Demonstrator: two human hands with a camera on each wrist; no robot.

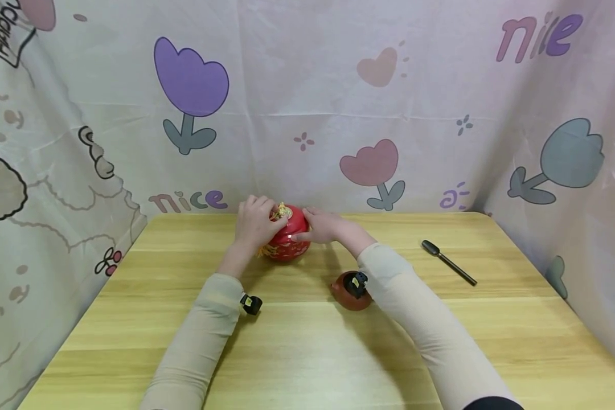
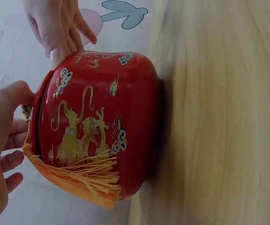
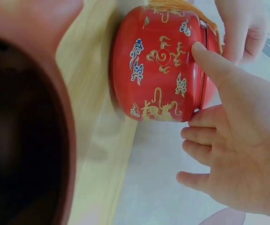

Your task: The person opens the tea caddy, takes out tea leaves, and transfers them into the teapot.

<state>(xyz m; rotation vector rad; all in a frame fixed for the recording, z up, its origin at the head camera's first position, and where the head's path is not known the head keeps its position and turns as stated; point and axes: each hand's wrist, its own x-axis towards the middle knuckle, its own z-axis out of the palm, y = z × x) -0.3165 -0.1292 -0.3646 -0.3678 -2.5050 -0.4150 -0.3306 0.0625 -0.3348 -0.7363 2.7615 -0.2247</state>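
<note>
A round red jar [image 2: 135,93] with gold dragons and blue clouds stands upright near the table's back edge. Its red lid [image 2: 40,101] sits on the mouth, a thin dark seam between them. From the lid's gold knob [image 2: 26,112] hangs an orange tassel [image 2: 78,180] over the jar's side. My left hand [image 1: 256,222] grips the lid at the knob, thumb on the near side, fingers behind. My right hand [image 1: 328,226] touches the jar's right side near the top, thumb in front; its mostly straight other fingers reach toward the back.
A brown clay teapot-like vessel [image 1: 345,299] with a dark opening stands below my right forearm, close to the wrist. Farther right lies a black spoon [image 1: 453,266]. A patterned curtain [image 1: 287,108] hangs right behind the table [image 1: 297,353].
</note>
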